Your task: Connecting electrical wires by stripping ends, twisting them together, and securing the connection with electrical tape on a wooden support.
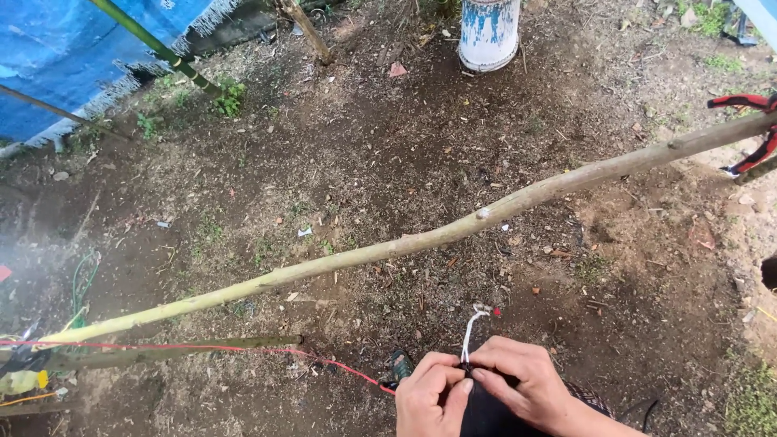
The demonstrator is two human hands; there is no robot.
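While both hands meet at the bottom centre of the head view, the left hand (pixel 429 392) and right hand (pixel 522 380) pinch together on the top edge of a dark object (pixel 490 413), fingers closed round the base of a white cord (pixel 469 333). The step looks like working that cord at the object's mouth; the next move probably calls for a fine fingertip pull. The cord's long axis runs nearly upright in frame, its frayed end pointing up. Above it, a long peeled pole (pixel 421 240) slants from lower left to upper right, and a red string (pixel 243 349) runs along the lower left.
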